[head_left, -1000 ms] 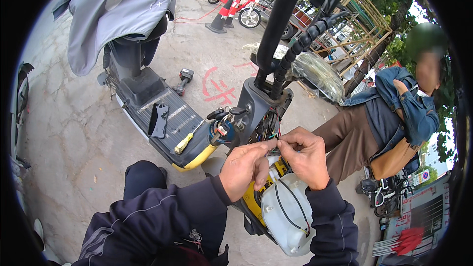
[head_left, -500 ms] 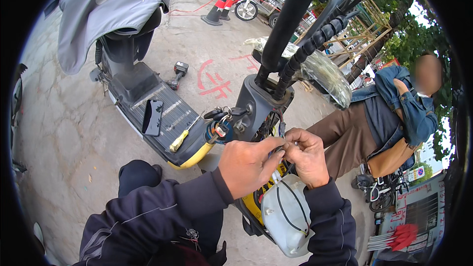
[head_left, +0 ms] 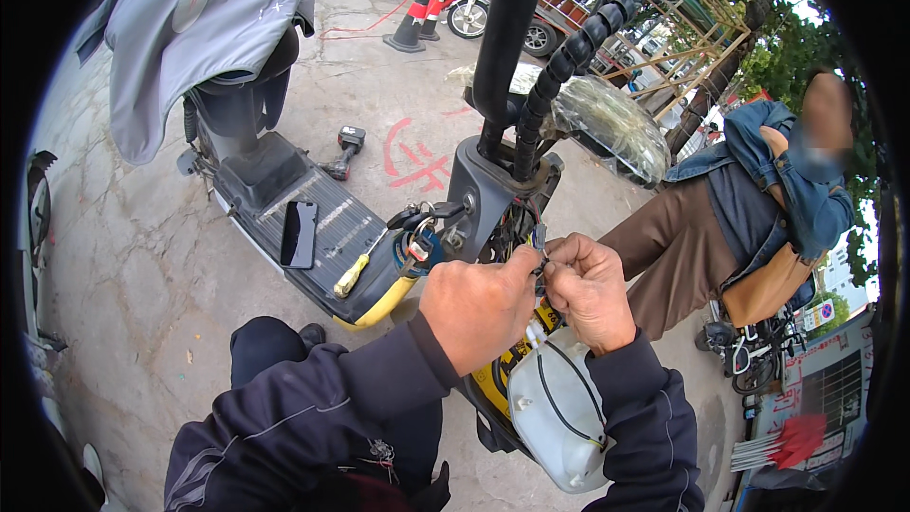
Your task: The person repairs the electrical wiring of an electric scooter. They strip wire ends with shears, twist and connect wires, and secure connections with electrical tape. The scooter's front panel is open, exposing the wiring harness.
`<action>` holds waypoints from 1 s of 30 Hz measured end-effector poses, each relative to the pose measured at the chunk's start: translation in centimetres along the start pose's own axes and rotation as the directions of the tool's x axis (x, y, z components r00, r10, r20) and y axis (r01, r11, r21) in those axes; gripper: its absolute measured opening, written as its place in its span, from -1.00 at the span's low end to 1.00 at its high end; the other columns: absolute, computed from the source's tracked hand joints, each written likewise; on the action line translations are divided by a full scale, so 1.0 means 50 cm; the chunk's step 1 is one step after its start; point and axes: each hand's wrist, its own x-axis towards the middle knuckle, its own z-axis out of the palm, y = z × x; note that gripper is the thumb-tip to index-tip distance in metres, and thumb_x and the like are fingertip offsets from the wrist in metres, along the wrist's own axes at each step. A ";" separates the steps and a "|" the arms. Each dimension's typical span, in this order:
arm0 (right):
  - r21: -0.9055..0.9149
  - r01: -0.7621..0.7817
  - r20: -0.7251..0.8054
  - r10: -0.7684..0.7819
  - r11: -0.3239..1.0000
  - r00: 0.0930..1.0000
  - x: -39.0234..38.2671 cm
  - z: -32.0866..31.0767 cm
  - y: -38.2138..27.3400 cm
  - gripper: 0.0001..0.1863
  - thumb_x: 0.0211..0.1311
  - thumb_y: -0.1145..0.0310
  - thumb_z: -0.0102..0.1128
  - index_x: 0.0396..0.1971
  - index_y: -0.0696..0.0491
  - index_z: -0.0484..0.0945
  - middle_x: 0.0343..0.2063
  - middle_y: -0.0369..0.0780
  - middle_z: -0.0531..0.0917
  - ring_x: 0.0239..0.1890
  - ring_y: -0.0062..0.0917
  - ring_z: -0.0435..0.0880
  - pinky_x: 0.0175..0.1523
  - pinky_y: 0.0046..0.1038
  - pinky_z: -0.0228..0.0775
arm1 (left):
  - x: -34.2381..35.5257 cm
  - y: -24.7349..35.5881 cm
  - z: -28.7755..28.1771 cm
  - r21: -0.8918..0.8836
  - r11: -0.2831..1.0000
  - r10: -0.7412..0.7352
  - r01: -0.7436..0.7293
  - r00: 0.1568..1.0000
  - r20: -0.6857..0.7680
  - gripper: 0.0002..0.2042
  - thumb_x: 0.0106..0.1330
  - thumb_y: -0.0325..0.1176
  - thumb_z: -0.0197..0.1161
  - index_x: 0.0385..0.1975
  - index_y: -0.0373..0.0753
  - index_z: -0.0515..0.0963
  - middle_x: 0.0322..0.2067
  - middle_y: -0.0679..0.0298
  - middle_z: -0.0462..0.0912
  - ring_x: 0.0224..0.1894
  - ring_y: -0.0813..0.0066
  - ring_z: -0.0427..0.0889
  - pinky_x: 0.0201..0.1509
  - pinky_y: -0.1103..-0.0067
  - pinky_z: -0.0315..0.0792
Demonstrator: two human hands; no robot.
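My left hand (head_left: pixel 479 308) and my right hand (head_left: pixel 595 294) meet in front of the electric scooter's dark steering column (head_left: pixel 471 192). Both pinch thin dark wires (head_left: pixel 540 270) between thumb and fingers; the wire ends are mostly covered by the fingertips. A small grey connector (head_left: pixel 538 235) shows just above them, beside more wires coming out of the opened column. Under my right hand hangs a whitish translucent lamp housing (head_left: pixel 550 412) with a black cable across it, against a yellow panel (head_left: pixel 490 387). A bunch of keys (head_left: pixel 419 245) hangs at the column, left of my hands.
On the scooter's footboard (head_left: pixel 332 218) lie a phone (head_left: pixel 299 234) and a yellow-handled screwdriver (head_left: pixel 354 272). A cordless power tool (head_left: pixel 345 154) rests on the ground beyond. A person with folded arms (head_left: pixel 749 199) stands at right. Traffic cones (head_left: pixel 413 19) and a red bike (head_left: pixel 464 0) are farther back.
The view has shifted slightly, moving the scooter a little in the picture. My fingers have shifted on the wires, and my right hand's fingers are curled in more tightly.
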 end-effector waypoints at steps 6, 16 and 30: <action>0.122 -0.052 0.025 0.050 0.991 0.998 0.002 0.007 0.003 -0.92 0.41 0.64 0.16 -0.33 0.17 0.51 -0.57 -0.26 0.59 -0.64 -0.69 0.43 -0.52 -0.58 0.23 | -0.002 -0.005 0.001 0.016 1.000 -0.007 0.007 1.000 0.003 -0.78 0.26 -0.49 0.40 -0.14 -0.18 0.54 -0.68 0.26 0.59 -0.62 0.18 0.69 -0.54 0.36 0.52; 0.226 -0.074 0.098 0.053 0.971 0.994 0.001 0.002 0.006 -0.91 0.49 0.56 0.10 -0.30 0.15 0.45 -0.66 -0.23 0.53 -0.71 -0.63 0.38 -0.59 -0.55 0.15 | -0.008 -0.010 0.006 0.001 1.000 0.011 -0.011 0.999 -0.044 -0.70 0.24 -0.50 0.43 -0.06 -0.20 0.56 -0.69 0.31 0.55 -0.65 0.27 0.66 -0.55 0.40 0.48; 0.132 -0.108 0.119 0.092 0.985 0.989 0.005 -0.013 -0.005 -0.90 0.46 0.51 0.18 -0.25 0.24 0.54 -0.63 -0.19 0.60 -0.67 -0.63 0.45 -0.55 -0.56 0.19 | 0.015 -0.030 -0.045 0.042 0.933 0.357 -0.357 0.934 0.002 -0.74 0.14 -0.57 0.45 -0.16 -0.23 0.71 -0.59 0.29 0.56 -0.63 0.27 0.62 -0.57 0.42 0.45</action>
